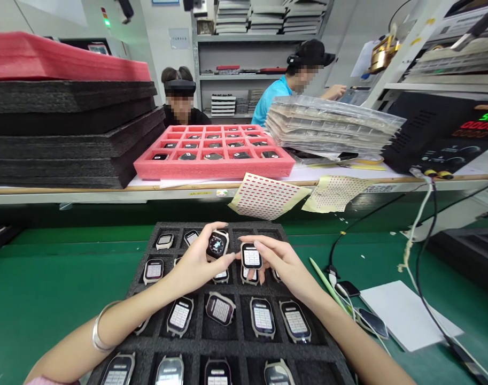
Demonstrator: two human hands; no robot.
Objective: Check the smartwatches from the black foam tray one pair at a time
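The left hand (195, 262) pinched a watch (217, 244) and the right hand (281, 262) another (251, 256) above the tray (244, 342); edge grips kept screens clean.

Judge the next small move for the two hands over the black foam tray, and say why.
Probably the right hand sets its watch into a free tray pocket: each hand holds one lit watch above the tray, the left hand its own.
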